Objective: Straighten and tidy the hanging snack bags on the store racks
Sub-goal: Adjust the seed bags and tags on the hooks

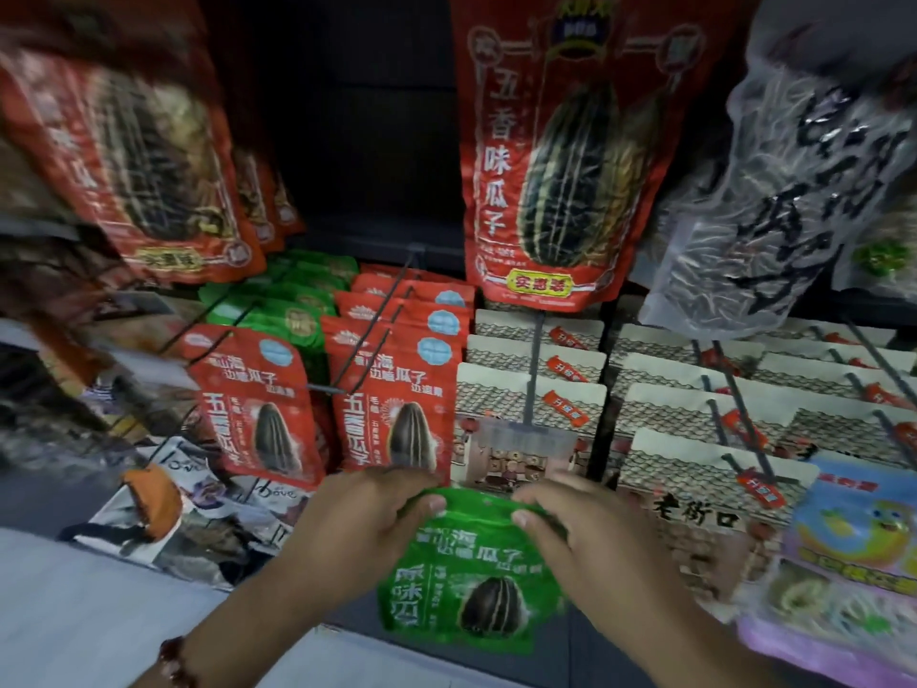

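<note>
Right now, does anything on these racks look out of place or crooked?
Yes. One red bag hangs tilted at the front of the green bags' hook, so it looks misfiled. A green bag is off the rack, pinched at its top by the left hand and right hand.

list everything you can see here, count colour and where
green seed bag: one, green, off the pegs, held low centre by its top edge
small red seed bags: two front bags with more behind, red, hanging mid left
green seed bags: one row, count unclear, green, hanging behind the small red ones
large red seed bag: one, red, hanging top centre
large red bags: several, red, blurred, top left
clear seed bag: one, clear with black lettering, top right
roof-print bags: several rows, beige, right of centre
left hand: fingers pinch the bag's top left
right hand: fingers pinch the bag's top right
</note>
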A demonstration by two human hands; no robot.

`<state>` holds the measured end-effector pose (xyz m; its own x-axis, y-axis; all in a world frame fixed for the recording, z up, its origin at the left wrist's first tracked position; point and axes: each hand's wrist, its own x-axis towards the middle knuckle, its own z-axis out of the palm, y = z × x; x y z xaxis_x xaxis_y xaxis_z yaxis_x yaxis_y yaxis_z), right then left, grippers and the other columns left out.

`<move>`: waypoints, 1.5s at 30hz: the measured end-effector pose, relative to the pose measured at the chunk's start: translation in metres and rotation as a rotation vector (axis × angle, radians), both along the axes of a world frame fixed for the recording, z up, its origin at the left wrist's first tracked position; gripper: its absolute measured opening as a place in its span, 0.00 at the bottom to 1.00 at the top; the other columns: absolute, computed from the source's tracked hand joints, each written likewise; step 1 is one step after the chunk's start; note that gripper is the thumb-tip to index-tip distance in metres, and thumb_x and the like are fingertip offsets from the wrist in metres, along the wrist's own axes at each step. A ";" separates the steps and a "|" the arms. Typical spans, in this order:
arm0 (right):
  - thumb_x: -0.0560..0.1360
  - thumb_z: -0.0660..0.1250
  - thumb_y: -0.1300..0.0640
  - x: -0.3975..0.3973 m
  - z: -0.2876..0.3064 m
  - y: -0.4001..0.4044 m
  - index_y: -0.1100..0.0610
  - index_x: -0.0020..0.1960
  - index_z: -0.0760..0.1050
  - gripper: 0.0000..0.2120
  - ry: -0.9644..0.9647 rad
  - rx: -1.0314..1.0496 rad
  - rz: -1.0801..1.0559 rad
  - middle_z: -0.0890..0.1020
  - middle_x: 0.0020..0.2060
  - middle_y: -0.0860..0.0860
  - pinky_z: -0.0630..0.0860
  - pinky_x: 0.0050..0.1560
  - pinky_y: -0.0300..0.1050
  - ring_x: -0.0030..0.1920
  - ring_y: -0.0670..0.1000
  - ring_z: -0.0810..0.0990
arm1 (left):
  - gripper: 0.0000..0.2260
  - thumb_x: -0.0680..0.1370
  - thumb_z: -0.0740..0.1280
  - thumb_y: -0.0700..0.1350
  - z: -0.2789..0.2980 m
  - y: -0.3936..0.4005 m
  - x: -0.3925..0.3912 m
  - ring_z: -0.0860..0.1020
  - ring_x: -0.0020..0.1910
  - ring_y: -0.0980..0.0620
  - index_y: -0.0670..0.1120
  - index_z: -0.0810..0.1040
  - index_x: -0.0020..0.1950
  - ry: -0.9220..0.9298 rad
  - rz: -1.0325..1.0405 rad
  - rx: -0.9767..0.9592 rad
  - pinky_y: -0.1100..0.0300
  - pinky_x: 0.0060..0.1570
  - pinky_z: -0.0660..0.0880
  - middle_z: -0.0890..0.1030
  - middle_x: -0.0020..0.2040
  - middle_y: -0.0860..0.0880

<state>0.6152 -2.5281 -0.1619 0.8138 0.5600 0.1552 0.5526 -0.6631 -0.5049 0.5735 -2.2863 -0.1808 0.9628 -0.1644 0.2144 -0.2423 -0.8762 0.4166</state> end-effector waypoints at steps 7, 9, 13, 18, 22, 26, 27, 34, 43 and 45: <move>0.81 0.58 0.45 0.007 0.004 0.084 0.41 0.67 0.72 0.15 0.019 -0.010 0.023 0.78 0.60 0.38 0.73 0.54 0.37 0.56 0.41 0.76 | 0.21 0.79 0.52 0.65 0.003 0.081 0.005 0.72 0.31 0.59 0.54 0.79 0.48 0.000 0.067 -0.027 0.60 0.27 0.67 0.76 0.33 0.56; 0.80 0.60 0.45 0.014 0.005 0.108 0.43 0.63 0.76 0.13 -0.007 -0.004 -0.002 0.82 0.53 0.40 0.70 0.44 0.34 0.47 0.40 0.76 | 0.19 0.79 0.54 0.63 0.004 0.100 0.010 0.73 0.31 0.58 0.53 0.79 0.46 -0.015 0.091 -0.037 0.58 0.28 0.69 0.76 0.32 0.56; 0.79 0.63 0.45 0.029 0.005 0.146 0.46 0.54 0.80 0.09 -0.021 0.006 -0.081 0.83 0.44 0.40 0.73 0.39 0.37 0.37 0.40 0.76 | 0.14 0.80 0.60 0.59 0.008 0.129 0.023 0.73 0.29 0.58 0.52 0.80 0.45 -0.031 0.121 -0.111 0.59 0.26 0.66 0.73 0.27 0.56; 0.78 0.66 0.49 0.042 0.005 0.173 0.48 0.53 0.81 0.08 -0.029 0.042 -0.189 0.79 0.37 0.38 0.65 0.30 0.32 0.28 0.37 0.71 | 0.09 0.80 0.64 0.54 0.008 0.151 0.046 0.73 0.27 0.57 0.52 0.80 0.47 -0.009 0.105 -0.167 0.61 0.25 0.64 0.73 0.27 0.55; 0.77 0.67 0.52 0.049 0.009 0.183 0.47 0.51 0.81 0.05 -0.023 0.014 -0.236 0.79 0.36 0.38 0.64 0.27 0.32 0.30 0.37 0.75 | 0.08 0.80 0.64 0.52 0.007 0.159 0.065 0.71 0.27 0.57 0.51 0.79 0.45 0.004 0.068 -0.203 0.59 0.25 0.61 0.71 0.25 0.55; 0.77 0.67 0.52 0.045 0.005 0.184 0.48 0.51 0.81 0.06 0.004 0.024 -0.272 0.75 0.33 0.36 0.61 0.26 0.32 0.32 0.35 0.75 | 0.09 0.80 0.64 0.53 0.003 0.164 0.072 0.71 0.25 0.56 0.51 0.79 0.43 0.017 0.014 -0.210 0.58 0.24 0.63 0.71 0.25 0.55; 0.78 0.67 0.52 0.044 0.004 0.184 0.48 0.51 0.81 0.06 0.006 0.025 -0.286 0.75 0.32 0.35 0.60 0.28 0.31 0.31 0.36 0.75 | 0.09 0.80 0.65 0.52 0.002 0.163 0.073 0.72 0.25 0.57 0.51 0.79 0.44 0.021 0.003 -0.212 0.62 0.23 0.59 0.72 0.25 0.56; 0.78 0.66 0.49 0.056 0.003 0.185 0.48 0.49 0.81 0.06 -0.041 -0.017 -0.374 0.73 0.28 0.38 0.60 0.29 0.36 0.25 0.40 0.70 | 0.11 0.81 0.64 0.51 0.003 0.162 0.087 0.70 0.24 0.57 0.50 0.76 0.40 -0.015 -0.048 -0.212 0.64 0.23 0.55 0.71 0.24 0.54; 0.81 0.61 0.53 0.084 -0.005 0.203 0.54 0.52 0.79 0.09 -0.130 -0.066 -0.399 0.79 0.40 0.48 0.64 0.36 0.42 0.37 0.47 0.73 | 0.08 0.81 0.62 0.49 -0.011 0.157 0.117 0.77 0.37 0.48 0.49 0.79 0.49 -0.166 0.046 -0.094 0.57 0.34 0.72 0.79 0.39 0.52; 0.81 0.61 0.54 0.086 -0.007 0.203 0.54 0.52 0.79 0.09 -0.143 -0.062 -0.400 0.78 0.40 0.46 0.65 0.36 0.42 0.38 0.48 0.74 | 0.07 0.81 0.64 0.46 -0.015 0.156 0.117 0.79 0.41 0.47 0.47 0.80 0.53 -0.188 0.045 -0.105 0.56 0.36 0.74 0.81 0.44 0.50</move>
<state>0.7007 -2.3254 -0.1688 0.9414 0.2169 0.2585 0.3077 -0.8661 -0.3939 0.6901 -2.1306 -0.1955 0.9099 -0.0896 0.4050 -0.2865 -0.8418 0.4574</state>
